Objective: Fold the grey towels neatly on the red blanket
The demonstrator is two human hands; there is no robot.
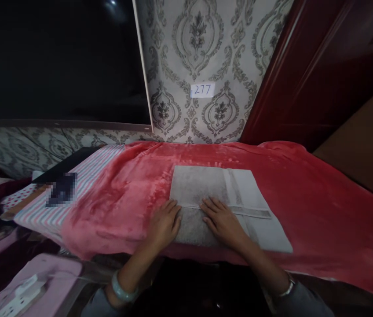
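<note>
A grey towel (199,182) with paler bands near its right side lies spread on a red plush blanket (312,211). Across its middle runs a folded edge (250,212), roughly left to right. My left hand (165,222) lies flat at the towel's left edge, fingers stretched out near the fold. Resting on the towel's middle is my right hand (221,220), with its fingers spread over the fold. Neither hand grips anything.
A striped cloth (97,169) with a pixelated dark object (63,190) lies to the left. At lower left, a power strip (21,297) sits on a pink stool (63,268). Behind are a large dark screen (57,61) and a wall label (202,90).
</note>
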